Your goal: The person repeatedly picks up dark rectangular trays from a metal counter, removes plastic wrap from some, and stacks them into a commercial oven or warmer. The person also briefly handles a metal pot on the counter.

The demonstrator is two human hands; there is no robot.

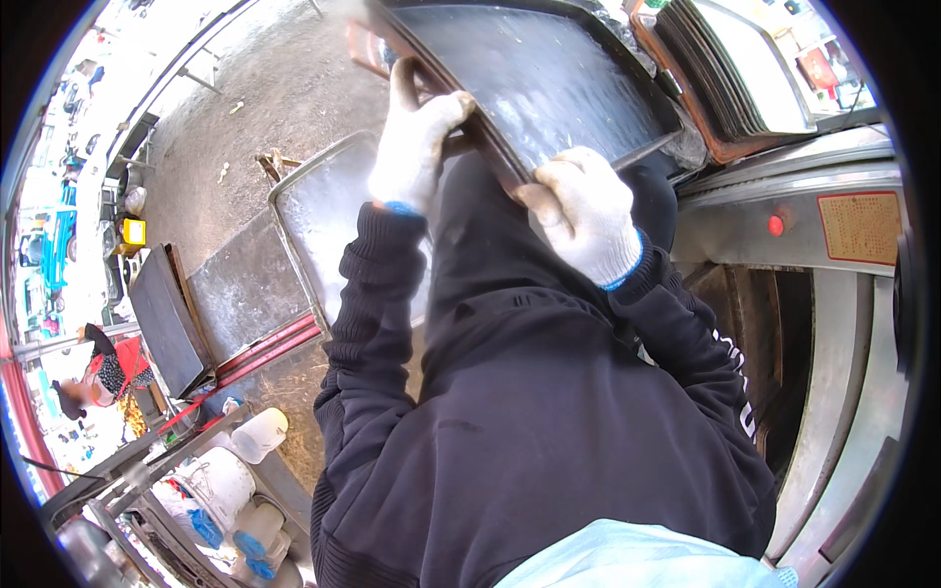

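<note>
Both hands wear white knit gloves with blue cuffs. Between them runs a dark metal baking tray (pixel 494 140), seen nearly edge-on and slanting from upper left to lower right. My left hand (pixel 419 140) grips its side, thumb up along the rim. At the lower end, my right hand (pixel 581 213) is closed around the tray's corner. The edge looks layered, so I cannot tell whether it is one tray or more. A large dark metal pan (pixel 544 73) lies just beyond, its surface shiny. Left of my legs is a pale rimmed metal tray (pixel 323 198).
A stack of dark trays (pixel 709 66) leans at upper right. On the right is a steel oven-like cabinet (pixel 867 309) with a red button (pixel 775 226) and an open cavity. Plastic buckets (pixel 220 478) stand lower left. A person (pixel 117 375) is beyond the left edge.
</note>
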